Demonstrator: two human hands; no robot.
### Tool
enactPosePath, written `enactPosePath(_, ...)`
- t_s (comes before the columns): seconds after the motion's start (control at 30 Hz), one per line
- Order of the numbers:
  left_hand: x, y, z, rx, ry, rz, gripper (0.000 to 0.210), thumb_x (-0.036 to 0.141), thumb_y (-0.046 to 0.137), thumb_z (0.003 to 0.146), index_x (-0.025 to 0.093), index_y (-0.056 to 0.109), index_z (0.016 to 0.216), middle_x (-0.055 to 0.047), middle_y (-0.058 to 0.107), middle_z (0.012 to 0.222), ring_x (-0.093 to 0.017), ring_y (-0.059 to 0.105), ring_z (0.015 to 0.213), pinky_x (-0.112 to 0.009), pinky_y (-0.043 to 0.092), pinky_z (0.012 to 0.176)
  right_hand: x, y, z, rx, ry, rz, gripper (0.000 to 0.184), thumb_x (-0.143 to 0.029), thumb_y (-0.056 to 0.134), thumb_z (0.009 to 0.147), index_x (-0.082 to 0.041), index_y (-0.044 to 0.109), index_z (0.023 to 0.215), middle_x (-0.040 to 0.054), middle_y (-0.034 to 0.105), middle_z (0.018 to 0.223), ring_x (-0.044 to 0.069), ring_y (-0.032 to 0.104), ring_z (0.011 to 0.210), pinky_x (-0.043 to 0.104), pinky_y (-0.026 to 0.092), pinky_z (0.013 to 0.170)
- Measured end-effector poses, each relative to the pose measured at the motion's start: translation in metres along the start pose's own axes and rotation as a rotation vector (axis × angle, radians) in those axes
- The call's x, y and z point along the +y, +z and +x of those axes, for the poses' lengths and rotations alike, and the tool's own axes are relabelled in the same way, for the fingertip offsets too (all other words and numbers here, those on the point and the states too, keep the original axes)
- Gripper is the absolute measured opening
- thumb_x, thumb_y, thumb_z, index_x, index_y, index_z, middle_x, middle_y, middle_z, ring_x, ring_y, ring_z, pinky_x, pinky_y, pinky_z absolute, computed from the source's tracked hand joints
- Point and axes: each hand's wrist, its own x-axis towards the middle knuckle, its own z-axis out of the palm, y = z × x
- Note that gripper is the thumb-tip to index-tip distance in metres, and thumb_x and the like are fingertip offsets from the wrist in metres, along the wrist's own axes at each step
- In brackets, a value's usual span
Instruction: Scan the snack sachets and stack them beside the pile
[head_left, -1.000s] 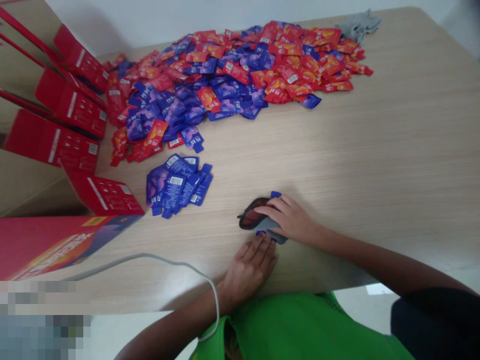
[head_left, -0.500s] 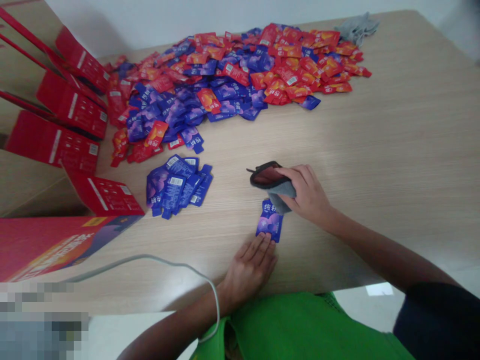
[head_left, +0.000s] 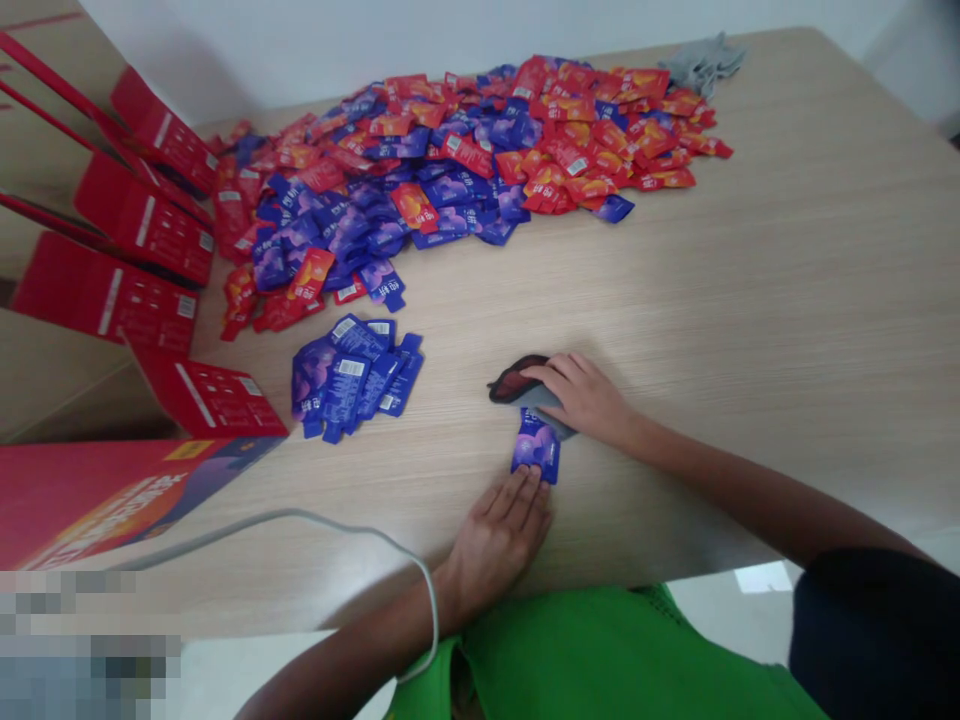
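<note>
one purple sachet (head_left: pixel 536 452), in work, lies flat on the table (head_left: pixel 712 330) near its front edge: lower end under the outstretched fingers of the left hand (head_left: pixel 499 545), which rest nearly flat and grip nothing; upper end partly covered by a dark-rimmed cloth pad (head_left: pixel 517 382), held in the curled fingers of the right hand (head_left: pixel 589 402). one small fanned group of purple sachets (head_left: pixel 349 385), set apart to the left, is apparently the finished portion; one large mixed heap of red and purple sachets (head_left: pixel 446 190) behind is apparently the remainder, suggesting an early stage.
</note>
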Motion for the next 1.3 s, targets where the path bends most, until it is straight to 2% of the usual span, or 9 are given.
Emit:
enactPosePath(0.13, -0.008, -0.009, 0.016, 0.008, -0.025, -0.083, 0.027, 0.032, 0.059, 0.108, 0.014, 0.070, 0.125, -0.010, 0.076, 0.127, -0.023, 0.071, 0.115, -0.036, 0.056, 0.096, 0.034, -0.018, 0.009, 0.108, 0.132, -0.074, 0.051, -0.031, 0.063, 0.098, -0.019, 0.055, 0.147, 0.0161, 0.062, 0.122, 0.035, 0.054, 0.108, 0.053, 0.049, 0.096)
enactPosePath(0.23, -0.022, -0.015, 0.040, -0.037, -0.026, -0.155, 0.027, 0.034, 0.054, 0.111, 0.015, 0.069, 0.124, -0.008, 0.077, 0.111, -0.021, 0.072, 0.099, -0.035, 0.058, 0.089, 0.049, -0.028, 0.000, 0.308, 0.272, -0.028, 0.055, -0.034, 0.060, 0.098, -0.022, 0.050, 0.150, 0.0160, 0.061, 0.124, 0.038, 0.054, 0.112, 0.059, 0.048, 0.100)
enactPosePath(0.37, -0.043, -0.011, 0.080, -0.019, -0.198, -0.126, 0.033, 0.040, 0.056, 0.109, 0.017, 0.065, 0.131, -0.011, 0.070, 0.115, -0.024, 0.067, 0.104, -0.038, 0.057, 0.092, 0.057, -0.028, -0.025, 0.506, 0.422, 0.055, 0.053, -0.040, 0.057, 0.100, -0.024, 0.048, 0.150, 0.0166, 0.059, 0.130, 0.038, 0.054, 0.120, 0.061, 0.047, 0.104)
enactPosePath(0.53, -0.057, 0.010, 0.114, -0.081, -0.397, -0.048, 0.062, 0.052, 0.070, 0.099, 0.012, 0.054, 0.143, -0.015, 0.064, 0.122, -0.031, 0.063, 0.109, -0.043, 0.056, 0.093, 0.063, -0.018, -0.054, 0.547, 0.543, 0.067, 0.050, -0.047, 0.055, 0.100, -0.022, 0.052, 0.144, 0.0169, 0.061, 0.125, 0.037, 0.057, 0.118, 0.062, 0.048, 0.104)
enactPosePath(0.83, -0.078, 0.028, 0.122, -0.133, -0.274, -0.274, 0.039, 0.034, 0.073, 0.099, 0.016, 0.061, 0.131, -0.010, 0.070, 0.109, -0.026, 0.068, 0.100, -0.040, 0.057, 0.091, 0.071, -0.011, -0.057, 0.591, 0.575, 0.104, 0.050, -0.049, 0.058, 0.099, -0.021, 0.055, 0.140, 0.0158, 0.063, 0.124, 0.035, 0.058, 0.118, 0.060, 0.048, 0.105)
enactPosePath(0.93, -0.084, 0.018, 0.123, -0.168, -0.206, -0.419, 0.036, 0.029, 0.071, 0.100, 0.021, 0.063, 0.134, -0.008, 0.073, 0.112, -0.024, 0.069, 0.102, -0.038, 0.059, 0.092, 0.071, -0.008, -0.057, 0.587, 0.576, 0.117, 0.050, -0.050, 0.058, 0.099, -0.021, 0.055, 0.141, 0.0157, 0.063, 0.126, 0.035, 0.057, 0.120, 0.059, 0.047, 0.106)
enactPosePath(1.07, -0.085, -0.018, 0.126, -0.175, -0.137, -0.627, 0.023, 0.026, 0.061, 0.106, 0.025, 0.072, 0.126, -0.003, 0.071, 0.102, -0.019, 0.068, 0.097, -0.032, 0.059, 0.086, 0.069, -0.008, -0.058, 0.590, 0.583, 0.106, 0.051, -0.050, 0.057, 0.100, -0.022, 0.054, 0.142, 0.0162, 0.062, 0.126, 0.036, 0.057, 0.120, 0.060, 0.047, 0.106)
enactPosePath(1.2, -0.076, -0.056, 0.108, -0.121, -0.046, -0.579, 0.029, 0.024, 0.056, 0.109, 0.036, 0.077, 0.125, -0.003, 0.068, 0.113, -0.016, 0.067, 0.105, -0.032, 0.054, 0.096, 0.068, -0.011, -0.058, 0.575, 0.567, 0.099, 0.050, -0.048, 0.055, 0.101, -0.022, 0.054, 0.143, 0.0161, 0.063, 0.124, 0.035, 0.058, 0.118, 0.060, 0.049, 0.104)
enactPosePath(1.3, -0.068, -0.062, 0.081, -0.159, 0.032, -0.468, 0.030, 0.021, 0.059, 0.107, 0.041, 0.080, 0.115, 0.000, 0.069, 0.121, -0.017, 0.064, 0.120, -0.037, 0.045, 0.108, 0.068, -0.011, -0.058, 0.573, 0.571, 0.099, 0.050, -0.048, 0.056, 0.100, -0.022, 0.054, 0.142, 0.0158, 0.064, 0.123, 0.035, 0.059, 0.117, 0.059, 0.049, 0.104)
